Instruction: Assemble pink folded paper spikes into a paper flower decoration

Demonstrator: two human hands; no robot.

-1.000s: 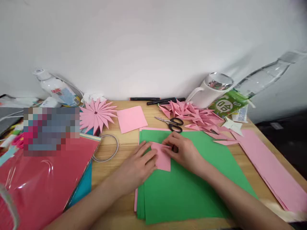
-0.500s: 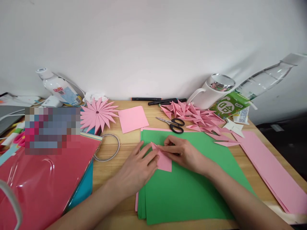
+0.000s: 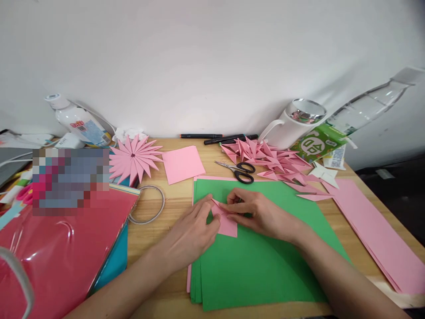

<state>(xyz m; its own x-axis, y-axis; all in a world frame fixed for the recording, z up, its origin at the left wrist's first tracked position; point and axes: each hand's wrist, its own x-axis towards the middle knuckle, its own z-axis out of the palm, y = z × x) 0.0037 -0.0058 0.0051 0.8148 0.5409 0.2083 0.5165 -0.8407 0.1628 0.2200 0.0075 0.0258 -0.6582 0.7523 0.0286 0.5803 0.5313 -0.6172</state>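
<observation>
While pinning the pink paper piece (image 3: 228, 226) onto the stack of green sheets (image 3: 265, 266) near its top-left corner, works with both hands at once. Left hand (image 3: 191, 230): grip pinching the piece's pointed left corner between thumb and forefinger. Right hand (image 3: 262, 215): fingers pressed together along the upper edge, holding the fold down.

Changed within the last second: was a broader flap with a flat top edge, now narrows to a point at the upper left; left fingertips moved in from lying flat beside it to nipping the tip; right fingers slid left along the crease. Reads as a fold part-way sharpened, not yet released.

Counted on the counter (image 3: 166, 208):
- one pair of scissors (image 3: 239, 170), just beyond the green stack
- one finished pink paper flower (image 3: 133, 158)
- one loose pink square (image 3: 183, 164)
- one wire ring (image 3: 149, 204)
- one white mug (image 3: 288, 126)
- one clear bottle (image 3: 368, 106)
- at least two black markers (image 3: 215, 138)
- folded pink points (image 3: 268, 159) in a heap, too overlapped to count
- pink strips (image 3: 372, 230) stacked at the right, number hidden
</observation>
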